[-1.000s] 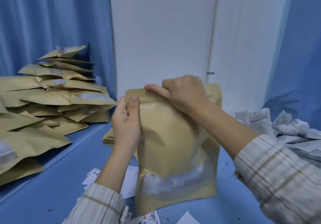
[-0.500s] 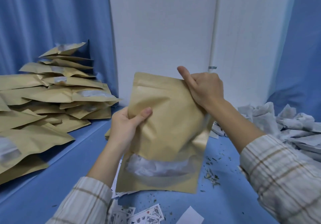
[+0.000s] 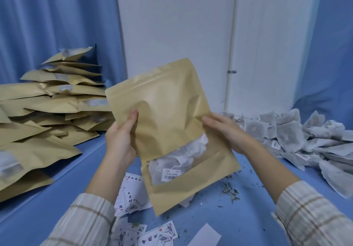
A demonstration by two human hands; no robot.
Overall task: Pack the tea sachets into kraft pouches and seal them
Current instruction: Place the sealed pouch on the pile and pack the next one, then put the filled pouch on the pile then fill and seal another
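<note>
Pouch is held up off the blue table, between the two hands, its long axis near upright but leaning, top edge tipped up and to the right, bottom corner down toward the left sleeve. Its window faces the camera and shows white sachets and a barcode label inside. The left hand grips the pouch's left edge, thumb flat on the front, fingers hidden behind. The right hand holds the right edge with thumb on the front and the fingers behind. A stack of pouches lies left of the left hand; loose sachets are heaped right of the right hand. Printed cards lie below the pouch.
</note>
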